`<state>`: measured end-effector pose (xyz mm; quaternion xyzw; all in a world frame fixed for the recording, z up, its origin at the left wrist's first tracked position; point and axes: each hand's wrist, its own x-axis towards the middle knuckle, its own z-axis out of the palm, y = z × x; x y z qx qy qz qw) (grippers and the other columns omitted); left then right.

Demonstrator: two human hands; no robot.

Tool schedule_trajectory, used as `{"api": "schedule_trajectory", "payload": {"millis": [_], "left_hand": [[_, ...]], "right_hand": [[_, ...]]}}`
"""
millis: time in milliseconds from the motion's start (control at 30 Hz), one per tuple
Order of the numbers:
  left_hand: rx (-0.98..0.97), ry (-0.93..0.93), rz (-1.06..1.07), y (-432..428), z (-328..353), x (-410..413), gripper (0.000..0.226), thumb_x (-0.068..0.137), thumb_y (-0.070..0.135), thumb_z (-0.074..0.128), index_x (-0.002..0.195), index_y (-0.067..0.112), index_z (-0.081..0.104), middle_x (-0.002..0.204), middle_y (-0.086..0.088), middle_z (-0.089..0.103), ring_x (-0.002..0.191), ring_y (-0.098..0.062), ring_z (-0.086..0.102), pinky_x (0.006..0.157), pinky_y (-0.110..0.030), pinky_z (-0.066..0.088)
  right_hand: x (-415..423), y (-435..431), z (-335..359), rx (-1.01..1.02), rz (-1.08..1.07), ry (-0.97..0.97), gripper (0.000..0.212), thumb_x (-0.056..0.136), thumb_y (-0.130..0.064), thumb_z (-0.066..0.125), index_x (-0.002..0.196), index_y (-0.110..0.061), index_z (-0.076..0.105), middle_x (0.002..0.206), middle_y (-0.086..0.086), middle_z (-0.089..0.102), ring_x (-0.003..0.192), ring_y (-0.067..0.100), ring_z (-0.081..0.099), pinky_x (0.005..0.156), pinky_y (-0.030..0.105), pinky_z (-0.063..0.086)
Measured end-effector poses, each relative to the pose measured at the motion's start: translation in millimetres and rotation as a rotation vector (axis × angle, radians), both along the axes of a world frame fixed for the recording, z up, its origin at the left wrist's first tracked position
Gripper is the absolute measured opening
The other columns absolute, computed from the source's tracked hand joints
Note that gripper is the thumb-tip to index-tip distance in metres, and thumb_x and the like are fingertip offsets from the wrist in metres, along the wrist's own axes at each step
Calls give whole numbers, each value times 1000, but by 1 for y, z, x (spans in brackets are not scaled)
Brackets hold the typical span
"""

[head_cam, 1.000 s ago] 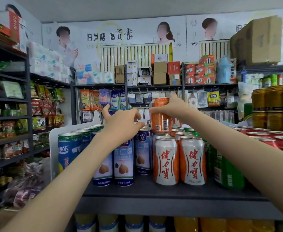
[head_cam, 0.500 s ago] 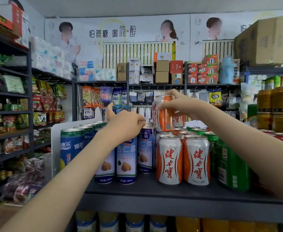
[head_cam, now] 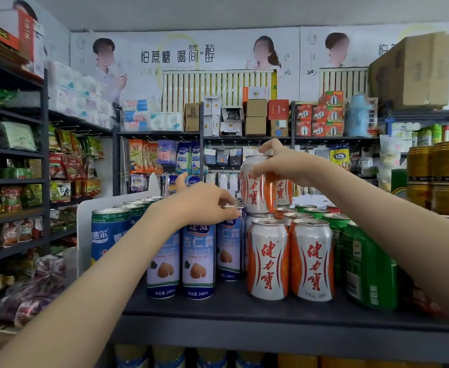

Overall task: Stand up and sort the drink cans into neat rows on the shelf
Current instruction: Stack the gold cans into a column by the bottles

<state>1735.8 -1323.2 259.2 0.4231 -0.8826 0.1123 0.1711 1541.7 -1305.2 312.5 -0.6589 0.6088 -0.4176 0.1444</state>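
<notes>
The right hand (head_cam: 279,166) gripped the raised can (head_cam: 258,189), an orange-and-white one, from above and from its three o'clock side. Its fingers (head_cam: 255,171) were curled round the upper wall, and part of the rim was hidden beneath them. That can hung upright in the air, clear of the can tops below it, over the back of the orange-and-white row (head_cam: 267,261) on the shelf (head_cam: 244,309). A like can at its three o'clock was mostly covered by it and by the wrist.

The left hand (head_cam: 199,205) lay over the blue cans (head_cam: 198,261), at nine o'clock of that row, with the thumb raised and the fingers curled down to the top of a rear blue can. Whether they pinched its rim or merely touched it I could not tell, as the knuckles hid the contact. The left forearm covered much of the leftmost blue label.

Green cans (head_cam: 369,269) stood at three o'clock of the orange-and-white row, partly behind the right forearm. At the far nine o'clock end, blue-green cans (head_cam: 109,232) stood against a white divider (head_cam: 81,235). The lower cans (head_cam: 165,359) were cut off by the bottom edge.
</notes>
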Motion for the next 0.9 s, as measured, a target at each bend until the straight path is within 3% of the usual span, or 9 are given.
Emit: {"api": "schedule_trajectory", "payload": {"millis": [100, 233, 400, 500, 600, 667, 800, 900], "left_hand": [[15, -2, -9, -1, -1, -2, 41, 90, 61, 38, 124, 42, 53, 120, 18, 60, 124, -12, 46, 111, -51, -9], [3, -14, -4, -1, -1, -3, 41, 90, 62, 37, 121, 43, 55, 119, 17, 60, 122, -12, 47, 111, -50, -6], [-3, -22, 4, -2, -2, -3, 42, 90, 62, 37, 122, 41, 54, 120, 14, 60, 123, -15, 46, 110, -51, -7], [13, -27, -2, 1, -2, -3, 45, 90, 60, 39, 126, 37, 52, 124, 14, 58, 122, -15, 47, 112, -48, 0], [56, -12, -56, 3, -2, -3, 46, 90, 56, 45, 128, 30, 52, 126, 6, 58, 114, -16, 52, 106, -38, 32], [86, 5, -92, 4, -1, -2, 47, 91, 52, 48, 129, 25, 52, 127, 1, 58, 111, -16, 54, 96, -32, 43], [25, 33, -88, 6, -4, -2, 52, 90, 52, 49, 135, 26, 46, 132, -2, 55, 116, -20, 53, 95, -33, 44], [-77, 109, -122, 15, -6, -3, 51, 91, 47, 50, 135, 24, 45, 134, -2, 52, 121, -19, 49, 98, -36, 43]], "right_hand": [[-2, -1, -3, 3, 21, -2, 64, 78, -23, 73, 128, -18, 33, 116, 15, 51, 86, 20, 56, 71, 30, 50], [1, -3, -8, -60, -105, 120, 91, 67, -51, 78, 134, -13, 29, 118, 9, 53, 99, 23, 59, 80, 36, 55], [2, 4, -3, -4, -36, 52, 69, 77, -22, 75, 128, -20, 29, 105, 11, 52, 74, 18, 60, 58, 27, 51], [1, 9, -2, 12, 18, 41, 63, 80, -13, 70, 130, -20, 31, 107, 13, 52, 75, 21, 61, 72, 35, 55], [0, 11, -5, 18, 45, 19, 60, 82, -13, 68, 130, -20, 32, 112, 14, 51, 85, 24, 60, 82, 40, 54], [0, 12, -7, 28, 56, -18, 63, 84, -19, 68, 134, -22, 30, 118, 14, 51, 92, 24, 60, 87, 41, 52], [-2, 19, -9, 0, 20, 37, 85, 81, -38, 70, 145, -30, 15, 148, 12, 28, 125, 29, 43, 106, 45, 36], [-5, 36, -9, -53, -43, 127, 90, 80, -39, 70, 147, -27, 12, 151, 14, 25, 129, 29, 38, 103, 41, 35]]}}
